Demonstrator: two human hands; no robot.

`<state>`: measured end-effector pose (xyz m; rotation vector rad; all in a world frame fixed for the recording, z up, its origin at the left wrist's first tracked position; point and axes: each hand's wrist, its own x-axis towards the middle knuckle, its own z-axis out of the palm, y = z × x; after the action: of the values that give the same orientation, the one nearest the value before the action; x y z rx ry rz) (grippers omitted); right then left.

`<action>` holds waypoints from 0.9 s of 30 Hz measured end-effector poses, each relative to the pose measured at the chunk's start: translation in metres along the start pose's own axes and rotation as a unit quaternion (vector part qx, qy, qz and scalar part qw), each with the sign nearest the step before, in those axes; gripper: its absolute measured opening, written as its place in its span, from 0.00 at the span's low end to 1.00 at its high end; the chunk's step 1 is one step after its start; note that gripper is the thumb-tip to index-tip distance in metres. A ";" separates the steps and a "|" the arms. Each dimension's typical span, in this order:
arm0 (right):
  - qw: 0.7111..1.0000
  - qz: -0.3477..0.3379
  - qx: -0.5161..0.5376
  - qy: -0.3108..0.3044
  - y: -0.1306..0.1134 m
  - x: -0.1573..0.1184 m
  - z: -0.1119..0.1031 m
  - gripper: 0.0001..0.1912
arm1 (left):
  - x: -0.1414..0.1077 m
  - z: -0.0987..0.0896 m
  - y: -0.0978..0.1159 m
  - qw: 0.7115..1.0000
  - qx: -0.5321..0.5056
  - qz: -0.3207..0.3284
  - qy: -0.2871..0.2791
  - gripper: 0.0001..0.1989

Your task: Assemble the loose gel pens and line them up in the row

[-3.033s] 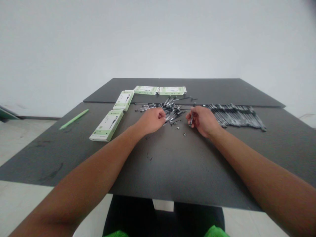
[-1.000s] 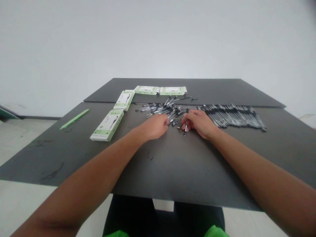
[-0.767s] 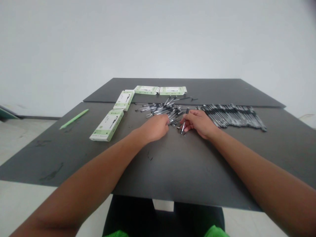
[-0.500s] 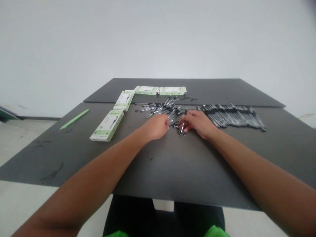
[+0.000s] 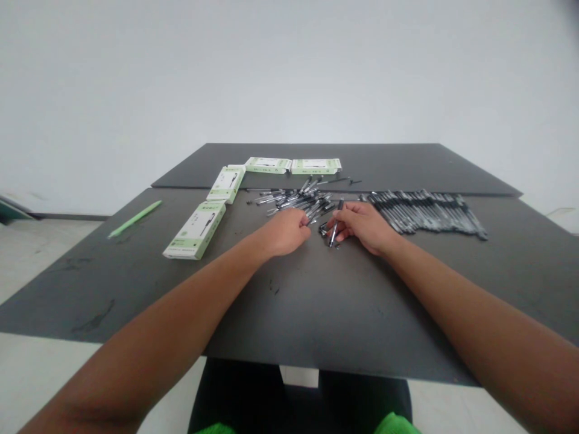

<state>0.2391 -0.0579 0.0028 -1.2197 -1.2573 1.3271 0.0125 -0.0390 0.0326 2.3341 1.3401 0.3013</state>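
Observation:
My right hand grips a clear pen with a dark top, holding it tilted between thumb and fingers. Small black pieces lie by those fingertips. To the left, my left hand rests with its fingers curled together at the near edge of a loose pile of pens. Whatever its fingertips pinch is too hidden to make out. Beyond my right hand, many similar pens lie side by side in a slanting row.
Green and white pen boxes line the left and back of the dark table, including one box near the far panel. A light green pen lies at far left. A seam crosses the table behind the pile.
The dark strip between my hands no longer shows, and my left fingers and thumb have shifted slightly beside the pile. My right hand still holds the pen in nearly the same place.

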 end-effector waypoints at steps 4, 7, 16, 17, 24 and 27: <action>1.000 -0.001 0.004 0.008 0.001 0.001 -0.001 0.11 | 0.002 0.000 -0.002 0.996 -0.077 -0.026 0.023 0.07; 1.000 -0.012 0.009 0.014 0.002 0.001 -0.002 0.14 | 0.006 0.002 -0.005 0.978 -0.191 -0.041 0.072 0.12; 0.992 -0.100 -0.078 0.024 -0.001 -0.003 -0.004 0.19 | 0.018 0.010 -0.010 0.799 -0.581 -0.011 0.153 0.11; 0.988 -0.109 -0.108 0.025 -0.002 -0.004 -0.005 0.18 | 0.017 0.010 -0.009 0.792 -0.590 -0.011 0.154 0.12; 0.940 -0.215 -0.263 -0.013 -0.011 -0.011 -0.010 0.10 | 0.015 0.009 -0.004 0.770 -0.612 -0.009 0.182 0.12; 0.927 -0.239 -0.288 -0.033 -0.013 -0.013 -0.010 0.08 | 0.016 0.010 -0.005 0.759 -0.622 0.004 0.193 0.12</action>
<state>0.2507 -0.0691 0.0167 -1.1431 -1.9311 0.6594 0.0208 -0.0254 0.0212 1.1299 0.7833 1.2707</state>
